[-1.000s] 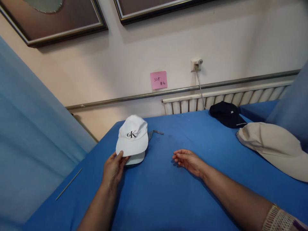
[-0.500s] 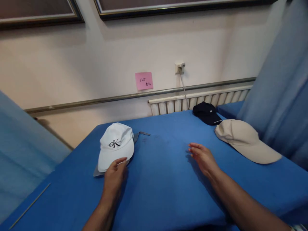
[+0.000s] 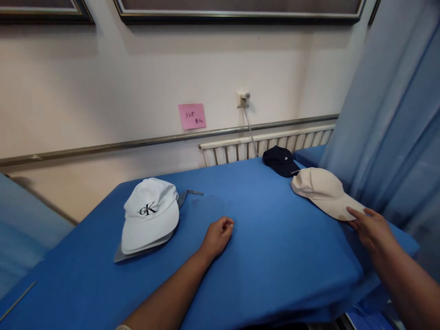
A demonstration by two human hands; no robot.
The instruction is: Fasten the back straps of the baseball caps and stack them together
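At the right side of the table, my right hand (image 3: 373,229) pinches the brim of a beige baseball cap (image 3: 321,185), thumb above and fingers at the brim's edge. My left hand (image 3: 217,236) is over the middle of the table with its fingers curled together; no object shows in it. To its left, a white baseball cap (image 3: 151,213) with black letters lies on top of a grey cap (image 3: 124,256), of which only the edge and strap show. Behind the beige cap sits a dark navy baseball cap (image 3: 279,160), close to it.
A blue cloth covers the table (image 3: 261,256). A thin stick (image 3: 17,301) lies at the near left. Blue curtains (image 3: 388,114) hang on both sides. Along the wall run a metal rail (image 3: 147,143), a radiator (image 3: 237,150) and a cord from a socket (image 3: 243,99).
My left hand has left the white cap's brim and moved right, its fingers now curled. My right hand has reached right and taken hold of the beige cap's brim. The view has turned slightly right.
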